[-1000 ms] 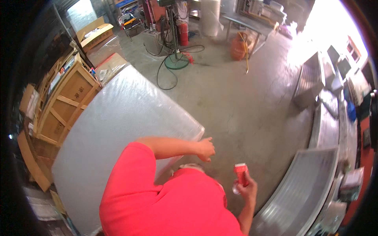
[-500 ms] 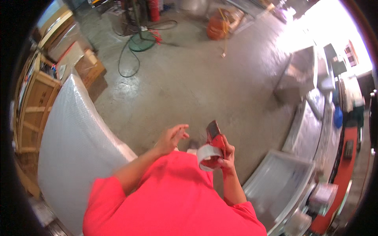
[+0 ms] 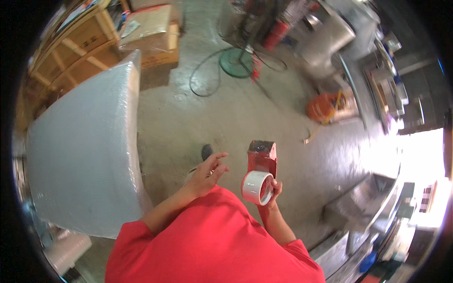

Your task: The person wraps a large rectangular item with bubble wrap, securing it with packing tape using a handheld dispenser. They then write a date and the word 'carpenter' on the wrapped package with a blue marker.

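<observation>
A red tape gun (image 3: 262, 162) with a dark front end is gripped in my right hand (image 3: 274, 192), held out in front of my body. On it sits a roll of clear or whitish tape (image 3: 255, 187), which hides part of the grip. My left hand (image 3: 209, 173) is in the air to the left of the tape gun, fingers apart and nothing in it. Left of that hand stands a large flat panel wrapped in bubble wrap (image 3: 85, 146); neither hand touches it.
Wooden crates (image 3: 78, 52) and a cardboard box (image 3: 158, 59) stand at the far left. Ahead are a green round base (image 3: 236, 62) with a black cable, a red cylinder (image 3: 276, 35) and an orange container (image 3: 322, 107). A metal sink-like basin (image 3: 361, 200) is at right.
My view has swung to the right, so the panel, green base and orange container sit differently in it. The tape gun now shows its broad side; my left hand remains empty.
</observation>
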`<state>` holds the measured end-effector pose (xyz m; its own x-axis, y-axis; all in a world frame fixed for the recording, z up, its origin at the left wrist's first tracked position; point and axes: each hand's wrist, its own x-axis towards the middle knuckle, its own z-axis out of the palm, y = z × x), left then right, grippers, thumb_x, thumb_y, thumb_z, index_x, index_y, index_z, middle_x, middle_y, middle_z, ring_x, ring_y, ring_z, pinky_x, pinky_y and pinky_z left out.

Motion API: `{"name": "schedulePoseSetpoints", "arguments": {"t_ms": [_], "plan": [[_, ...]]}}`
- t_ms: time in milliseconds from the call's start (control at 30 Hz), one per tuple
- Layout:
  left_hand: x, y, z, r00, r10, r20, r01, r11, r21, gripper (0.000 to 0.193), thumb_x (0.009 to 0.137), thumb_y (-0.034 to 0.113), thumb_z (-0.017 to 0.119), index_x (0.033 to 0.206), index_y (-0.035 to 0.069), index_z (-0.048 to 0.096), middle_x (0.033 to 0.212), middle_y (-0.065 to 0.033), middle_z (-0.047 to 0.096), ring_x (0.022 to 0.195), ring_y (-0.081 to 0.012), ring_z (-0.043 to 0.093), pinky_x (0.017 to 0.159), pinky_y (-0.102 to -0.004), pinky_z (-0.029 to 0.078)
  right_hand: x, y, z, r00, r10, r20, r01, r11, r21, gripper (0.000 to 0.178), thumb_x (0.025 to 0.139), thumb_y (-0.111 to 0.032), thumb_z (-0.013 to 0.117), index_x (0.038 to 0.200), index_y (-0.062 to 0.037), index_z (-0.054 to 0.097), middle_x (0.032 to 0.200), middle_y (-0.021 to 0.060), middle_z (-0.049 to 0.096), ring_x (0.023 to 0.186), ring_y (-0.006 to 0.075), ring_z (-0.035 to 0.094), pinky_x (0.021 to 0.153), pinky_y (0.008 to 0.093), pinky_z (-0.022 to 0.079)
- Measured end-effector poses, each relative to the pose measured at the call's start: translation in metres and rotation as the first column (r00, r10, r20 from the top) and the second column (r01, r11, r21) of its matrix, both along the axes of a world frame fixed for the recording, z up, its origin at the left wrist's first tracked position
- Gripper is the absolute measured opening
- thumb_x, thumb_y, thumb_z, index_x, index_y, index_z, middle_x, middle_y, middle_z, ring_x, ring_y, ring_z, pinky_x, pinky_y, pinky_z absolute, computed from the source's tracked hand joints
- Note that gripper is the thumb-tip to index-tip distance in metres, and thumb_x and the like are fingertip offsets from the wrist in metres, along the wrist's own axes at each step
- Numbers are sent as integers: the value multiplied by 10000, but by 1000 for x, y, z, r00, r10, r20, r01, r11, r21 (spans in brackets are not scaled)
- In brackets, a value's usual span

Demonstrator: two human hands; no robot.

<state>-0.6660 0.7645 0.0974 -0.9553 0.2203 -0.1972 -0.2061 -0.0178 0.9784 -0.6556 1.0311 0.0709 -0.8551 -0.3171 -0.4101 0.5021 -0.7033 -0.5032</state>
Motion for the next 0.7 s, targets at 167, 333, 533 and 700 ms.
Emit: {"name": "schedulePoseSetpoints", "arguments": {"t_ms": [167, 333, 533, 700], "plan": [[-122, -70, 34, 977, 147, -153, -170, 974, -149, 470, 1037, 333, 525, 1407, 46, 477, 960, -113, 683, 910, -199, 656, 843, -349, 517, -128, -52, 17, 989, 122, -79, -112, 987, 114, 752, 795, -563, 615, 1346, -56, 549, 1262, 151, 639, 1127, 342, 628, 952, 527, 515], [-214, -140, 51, 845, 361, -395, -451, 877, -162, 491, 1021, 384, 540, 1378, 50, 504, 982, -154, 686, 953, -293, 673, 884, -403, 512, -249, -90, 21, 994, 86, -72, -83, 996, 43, 742, 818, -582, 601, 1363, -83, 541, 1272, 118, 636, 1178, 330, 605, 969, 535, 504], [-248, -262, -20, 494, 722, -485, -782, 125, -610, 526, 1002, 405, 546, 1392, 57, 490, 1219, -183, 628, 1192, -361, 570, 1058, -499, 380, -405, -170, 6, 931, 331, -155, -291, 928, 233, 709, 861, -565, 637, 1382, -95, 535, 1274, 90, 636, 1104, 250, 631, 925, 438, 521], [-223, -349, -78, -75, 819, -569, -419, -544, -727, 571, 974, 394, 567, 1416, 48, 460, 1420, -187, 466, 1368, -380, 383, 1140, -583, 242, -563, -294, 13, 676, 623, -393, -515, 781, 352, 915, 886, -471, 689, 1567, -11, 285, 1105, 60, 622, 715, 80, 517, 571, 246, 421]]}}
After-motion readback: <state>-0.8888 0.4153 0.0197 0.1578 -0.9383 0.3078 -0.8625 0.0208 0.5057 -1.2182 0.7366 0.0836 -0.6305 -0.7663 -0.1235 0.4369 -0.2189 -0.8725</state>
